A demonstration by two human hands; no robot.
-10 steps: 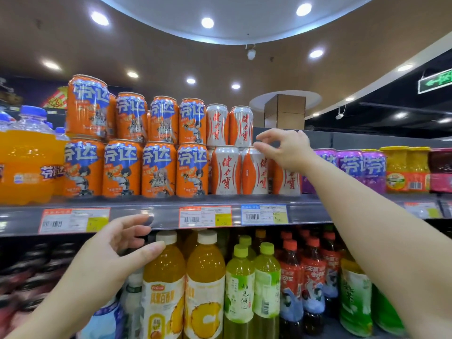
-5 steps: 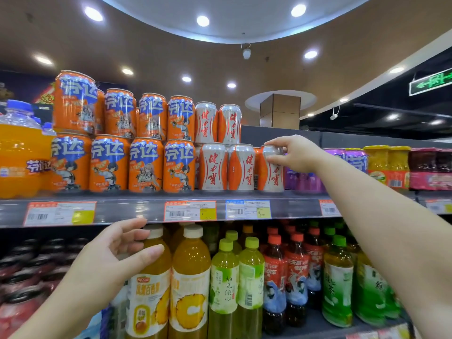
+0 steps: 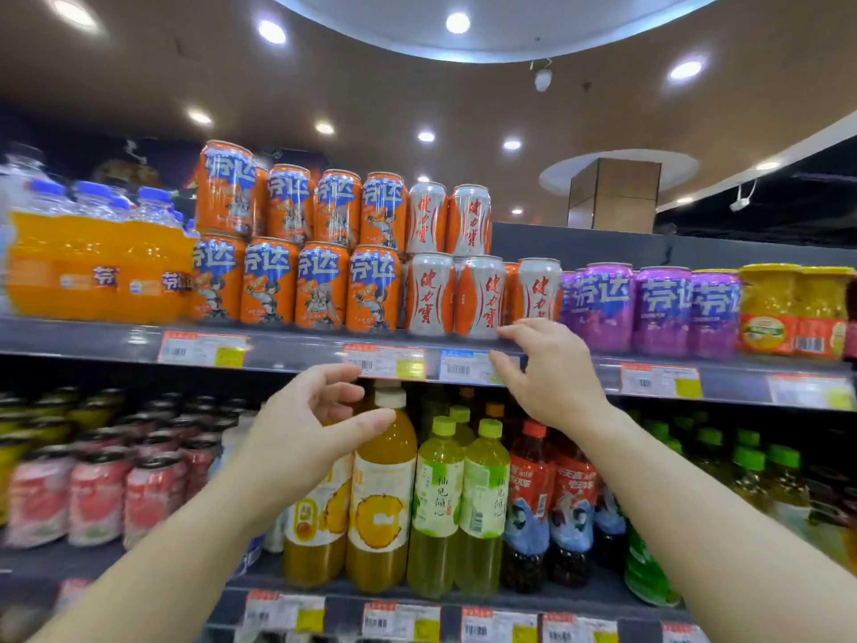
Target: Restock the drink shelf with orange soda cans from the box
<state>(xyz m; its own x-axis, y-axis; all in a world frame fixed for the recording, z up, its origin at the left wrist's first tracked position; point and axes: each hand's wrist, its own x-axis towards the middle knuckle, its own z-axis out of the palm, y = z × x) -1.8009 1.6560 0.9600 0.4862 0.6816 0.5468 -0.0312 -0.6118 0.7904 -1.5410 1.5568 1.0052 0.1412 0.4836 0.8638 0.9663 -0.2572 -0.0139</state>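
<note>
Orange-and-white soda cans point(image 3: 477, 297) stand on the top shelf point(image 3: 287, 348) in two tiers, with a single one point(image 3: 538, 290) at the right end of the lower row. Orange cans with blue lettering point(image 3: 320, 283) are stacked to their left. My right hand point(image 3: 549, 371) hangs empty just below that end can, fingers spread, at the shelf's front lip. My left hand point(image 3: 308, 426) is open too, lower and to the left, in front of the bottles. The box is out of sight.
Purple cans point(image 3: 658, 308) and yellow jars point(image 3: 793, 308) fill the shelf to the right, orange soda bottles point(image 3: 92, 262) to the left. Below stand juice and tea bottles point(image 3: 440, 498) and pink cans point(image 3: 97, 494). Price tags point(image 3: 385, 362) line the shelf edges.
My right hand let go of the end can's top and dropped to the shelf lip. My left hand drifted toward the middle. The view tilted downward.
</note>
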